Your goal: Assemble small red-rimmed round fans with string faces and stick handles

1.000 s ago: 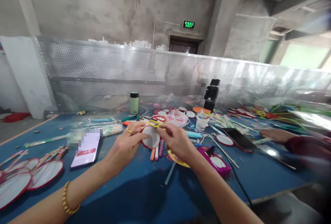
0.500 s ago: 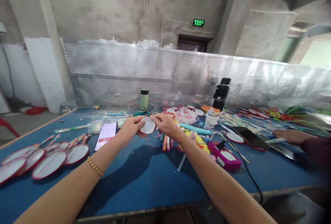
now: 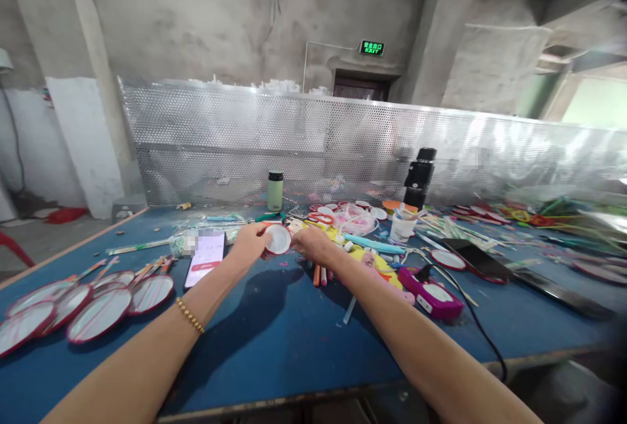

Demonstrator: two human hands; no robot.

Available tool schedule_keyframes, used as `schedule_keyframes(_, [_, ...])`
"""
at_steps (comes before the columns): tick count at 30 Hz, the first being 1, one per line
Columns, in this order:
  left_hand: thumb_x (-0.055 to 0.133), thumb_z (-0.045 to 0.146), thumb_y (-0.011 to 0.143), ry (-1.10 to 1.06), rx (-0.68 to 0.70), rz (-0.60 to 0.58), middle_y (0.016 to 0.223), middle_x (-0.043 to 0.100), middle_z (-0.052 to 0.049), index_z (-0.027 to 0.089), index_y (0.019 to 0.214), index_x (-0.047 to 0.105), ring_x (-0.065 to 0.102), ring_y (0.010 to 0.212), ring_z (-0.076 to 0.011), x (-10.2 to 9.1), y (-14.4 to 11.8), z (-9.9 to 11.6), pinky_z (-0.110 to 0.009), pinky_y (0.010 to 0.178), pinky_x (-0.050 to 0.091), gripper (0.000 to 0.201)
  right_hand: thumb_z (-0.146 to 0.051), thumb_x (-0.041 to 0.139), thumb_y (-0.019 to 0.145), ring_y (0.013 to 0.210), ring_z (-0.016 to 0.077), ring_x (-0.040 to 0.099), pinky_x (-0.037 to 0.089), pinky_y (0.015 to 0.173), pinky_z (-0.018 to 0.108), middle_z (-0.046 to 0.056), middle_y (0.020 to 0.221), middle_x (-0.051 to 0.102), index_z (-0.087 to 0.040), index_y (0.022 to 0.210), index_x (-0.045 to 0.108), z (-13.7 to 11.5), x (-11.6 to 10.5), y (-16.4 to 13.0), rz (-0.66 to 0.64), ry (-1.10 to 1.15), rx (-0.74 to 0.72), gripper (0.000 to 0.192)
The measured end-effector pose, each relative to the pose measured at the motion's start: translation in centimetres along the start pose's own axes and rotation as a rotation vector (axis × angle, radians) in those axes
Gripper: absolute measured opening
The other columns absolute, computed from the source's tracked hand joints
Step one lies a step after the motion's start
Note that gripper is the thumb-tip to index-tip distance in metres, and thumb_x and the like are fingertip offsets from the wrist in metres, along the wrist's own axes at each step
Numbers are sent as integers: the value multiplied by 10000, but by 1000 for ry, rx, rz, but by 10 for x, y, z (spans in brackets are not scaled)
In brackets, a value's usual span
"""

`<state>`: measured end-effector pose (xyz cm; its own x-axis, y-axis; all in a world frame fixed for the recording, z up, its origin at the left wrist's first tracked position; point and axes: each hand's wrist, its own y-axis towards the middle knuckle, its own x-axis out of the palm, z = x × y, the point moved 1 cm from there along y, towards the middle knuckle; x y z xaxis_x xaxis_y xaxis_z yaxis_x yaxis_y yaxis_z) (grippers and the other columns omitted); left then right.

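Note:
My left hand is closed on the edge of a small round white disc with a red rim, held tilted up above the table. Just right of the disc is my right hand, fingers bent and drawn together. What is in them, if anything, is hidden. Below that hand lie several orange and pink sticks. A phone with a lit screen rests left of my left hand. Larger red-rimmed round fans with stick handles lie overlapped at the left.
On the blue table stand a green tumbler, a black bottle and a white cup. A purple device trails a black cable. Orange-handled scissors lie behind my hands. A perforated metal screen closes the back.
My right hand has left the disc and moved slightly right and down towards the sticks. My left hand keeps hold of the disc. Another person's hand at the right has gone out of view.

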<state>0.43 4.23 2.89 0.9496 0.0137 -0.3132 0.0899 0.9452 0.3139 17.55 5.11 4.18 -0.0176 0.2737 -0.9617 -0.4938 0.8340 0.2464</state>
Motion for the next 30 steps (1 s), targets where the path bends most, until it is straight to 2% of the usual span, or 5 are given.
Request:
schedule_keyframes(5, [487,153,708,-36,33,86,547,595,18,133,746,631,566,424,-122,-1,0,3,-211,404,446,150,-199,589,805,751,138,633,363,647,212,37,817,739,-204,791,744,-12,9,-7,-22,3,-165,156])
schedule_keyframes(13, [484,175,664,-88,41,99,529,582,21,128,776,642,556,420,-131,-1,-3,7,-227,415,441,199,-121,583,743,802,238,637,377,788,332,177,770,709,-112,669,694,-26,32,-6,84,50,-162,134])
schedule_keyframes(17, [502,198,615,-181,-2,87,539,554,28,130,719,620,525,450,-121,-1,-3,7,-228,442,429,171,-143,606,686,711,210,619,395,659,290,131,720,692,-120,649,668,-2,25,-1,179,227,-49,75])
schedule_keyframes(22, [452,204,583,-321,-54,8,533,500,36,148,636,596,445,501,-100,5,-8,7,-198,462,364,163,-242,468,816,640,133,593,420,574,220,56,726,664,-121,811,644,38,6,-10,331,564,100,214])
schedule_keyframes(30, [470,305,709,-81,-59,-65,464,465,27,157,559,565,367,403,-86,24,-25,14,-215,405,238,231,-302,534,797,526,117,577,436,493,202,12,578,626,-139,728,631,28,4,-21,228,988,27,202])
